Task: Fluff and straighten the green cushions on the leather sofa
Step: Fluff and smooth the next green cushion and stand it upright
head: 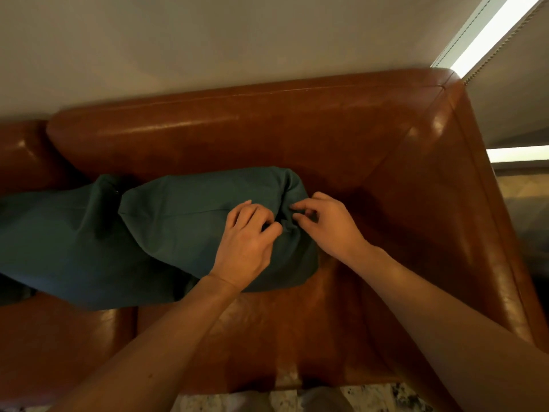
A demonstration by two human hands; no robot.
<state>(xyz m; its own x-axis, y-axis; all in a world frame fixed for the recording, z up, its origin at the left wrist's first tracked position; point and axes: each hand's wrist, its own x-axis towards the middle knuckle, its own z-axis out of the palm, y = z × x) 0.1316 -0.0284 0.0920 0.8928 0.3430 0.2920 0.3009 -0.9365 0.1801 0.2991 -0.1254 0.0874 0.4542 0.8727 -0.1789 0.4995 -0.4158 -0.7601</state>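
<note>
Item: right green cushion on leather sofa, straightening step; left hand & right hand close together, pinching its end fabric; next prob. tug crease flat, plump

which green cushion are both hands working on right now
The right-hand green cushion, nearest the sofa arm; both hands pinch its end. The other cushion lies untouched.

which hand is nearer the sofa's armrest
Right. The right hand pinches the green cushion's end on the side facing the armrest; the left hand rests farther in on the cushion.
</note>
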